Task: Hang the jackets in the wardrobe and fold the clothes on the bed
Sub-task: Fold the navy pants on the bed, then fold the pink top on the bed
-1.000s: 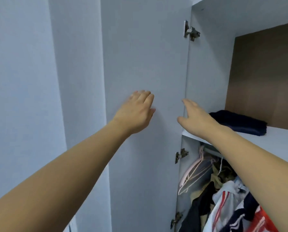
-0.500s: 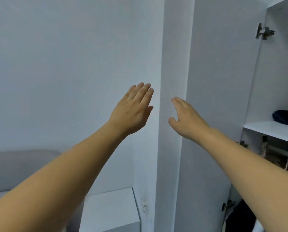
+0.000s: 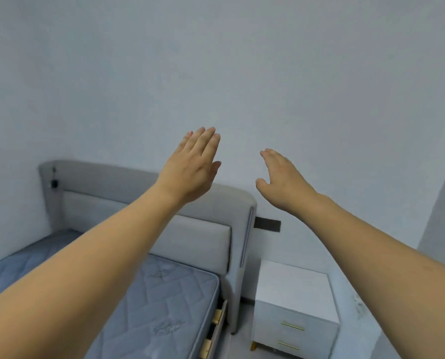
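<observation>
Both hands, left (image 3: 190, 172) and right (image 3: 281, 182), raised, fingers straight, grip empty; bed (image 3: 164, 294) partly hidden, apparently bare.

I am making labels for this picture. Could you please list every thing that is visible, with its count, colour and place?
bed mattress: one, blue-grey quilted, lower left
headboard: one, light grey padded, behind the mattress against the wall
nightstand: one, white with two gold handles, right of the bed
dark plate: one, black, on the wall right of the headboard
wall: one, pale grey, upper half
left hand: one, raised, empty
right hand: one, raised, empty
</observation>
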Demonstrator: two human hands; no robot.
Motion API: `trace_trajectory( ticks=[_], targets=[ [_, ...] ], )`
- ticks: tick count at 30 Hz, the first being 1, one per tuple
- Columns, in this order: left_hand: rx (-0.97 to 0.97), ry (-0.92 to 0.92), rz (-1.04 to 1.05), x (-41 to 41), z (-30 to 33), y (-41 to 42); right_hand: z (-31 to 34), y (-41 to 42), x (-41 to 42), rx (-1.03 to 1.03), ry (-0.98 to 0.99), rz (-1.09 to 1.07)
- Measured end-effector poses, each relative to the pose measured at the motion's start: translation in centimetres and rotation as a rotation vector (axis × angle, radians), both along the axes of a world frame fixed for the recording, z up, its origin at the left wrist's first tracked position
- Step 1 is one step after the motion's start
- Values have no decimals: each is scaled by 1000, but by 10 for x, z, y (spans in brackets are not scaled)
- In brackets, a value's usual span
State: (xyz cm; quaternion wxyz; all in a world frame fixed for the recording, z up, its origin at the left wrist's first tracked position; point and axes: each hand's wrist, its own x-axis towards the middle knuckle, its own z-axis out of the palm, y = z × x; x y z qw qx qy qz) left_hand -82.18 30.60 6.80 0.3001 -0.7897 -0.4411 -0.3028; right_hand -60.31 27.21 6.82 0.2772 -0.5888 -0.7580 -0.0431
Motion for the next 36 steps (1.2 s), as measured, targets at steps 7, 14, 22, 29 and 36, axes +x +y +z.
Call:
trace_trajectory(
  ticks=[7, 14, 22, 29, 36],
  targets=[
    [-76, -66, 449, -213, -28, -102, -22, -14, -215, -50, -14, 436],
    [-114, -97, 844, -403, -66, -254, -58, -97, -431, -83, -43, 801],
    [-232, -233, 1203, -622, -140, -432, -138, -220, -692, -222, -85, 1094],
    [-398, -461, 1409, -764, -280, -557, -267, -323, -872, -421, -201, 1310],
    [-638, -784, 1557, -859, -464, -618, -414, -355, -1002, -550, -239, 1358]
  ],
)
